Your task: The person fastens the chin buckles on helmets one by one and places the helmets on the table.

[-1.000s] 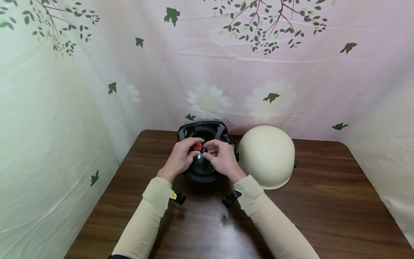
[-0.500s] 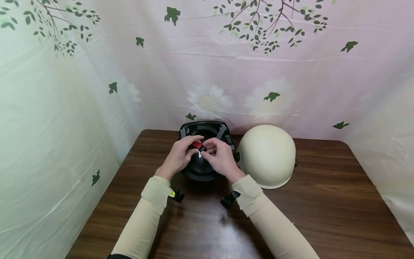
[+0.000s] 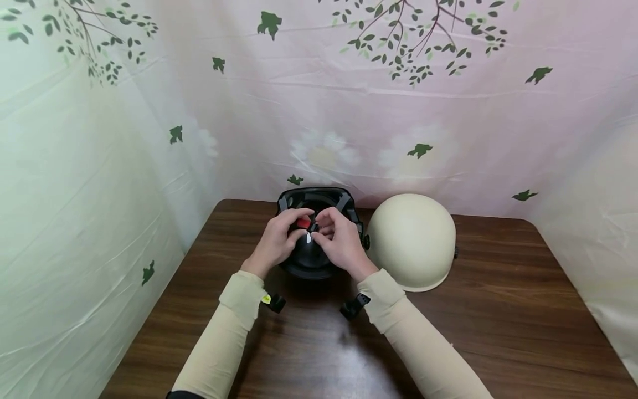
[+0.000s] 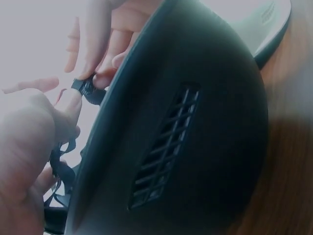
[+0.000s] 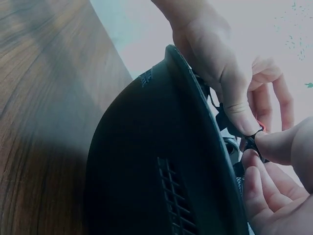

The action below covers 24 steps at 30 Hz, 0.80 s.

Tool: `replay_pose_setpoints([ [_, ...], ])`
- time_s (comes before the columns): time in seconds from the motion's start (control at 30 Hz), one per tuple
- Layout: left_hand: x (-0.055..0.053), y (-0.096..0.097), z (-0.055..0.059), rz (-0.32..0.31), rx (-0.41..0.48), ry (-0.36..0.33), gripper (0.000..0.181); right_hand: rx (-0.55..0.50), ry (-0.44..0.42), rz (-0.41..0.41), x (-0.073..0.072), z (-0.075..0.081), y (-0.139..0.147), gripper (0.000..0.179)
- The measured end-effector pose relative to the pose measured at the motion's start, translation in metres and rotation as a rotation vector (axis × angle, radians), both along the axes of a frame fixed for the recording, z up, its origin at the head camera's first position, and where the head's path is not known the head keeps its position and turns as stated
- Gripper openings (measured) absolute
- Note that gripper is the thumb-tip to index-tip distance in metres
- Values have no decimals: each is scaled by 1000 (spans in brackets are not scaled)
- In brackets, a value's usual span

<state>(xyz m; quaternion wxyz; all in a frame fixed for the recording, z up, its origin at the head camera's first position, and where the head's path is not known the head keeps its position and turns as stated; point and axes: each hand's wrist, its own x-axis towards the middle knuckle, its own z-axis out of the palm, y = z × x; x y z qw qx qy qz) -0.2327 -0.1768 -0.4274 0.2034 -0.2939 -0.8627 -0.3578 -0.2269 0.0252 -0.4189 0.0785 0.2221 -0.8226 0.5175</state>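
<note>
- Your left hand (image 3: 272, 241) pinched the red piece (image 3: 303, 224), your right hand (image 3: 344, 244) the black clip (image 3: 313, 228); fingertips met or nearly met.
- Little had changed: your right index finger arched slightly higher and the red piece lay more level than half a second earlier.
- That suggested fine handling was unfinished; whether the pieces were joined, you couldn't tell.
- The black helmet (image 3: 308, 267) sat upturned on the table's far side, left of the cream helmet (image 3: 412, 241).

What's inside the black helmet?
Inside the black helmet, grey straps show toward its far side. The left hand, pinching a red piece, and right hand, pinching a black clip, cover the middle; anything beneath them is hidden.
</note>
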Motion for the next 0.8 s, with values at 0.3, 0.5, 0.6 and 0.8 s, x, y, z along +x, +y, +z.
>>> replay_pose_setpoints([
  [0.3,0,-4,0,-11,-14,-4,47,4,-17,29,-1,-2,7,33],
  [0.5,3,-6,3,-11,-10,-18,48,-35,-21,45,-2,-3,11,33],
  [0.6,6,-5,4,-18,-11,-3,45,-42,-7,48,-3,-4,14,32],
  [0.8,21,1,-1,-67,-17,29,41,-72,10,24,-2,-6,24,33],
])
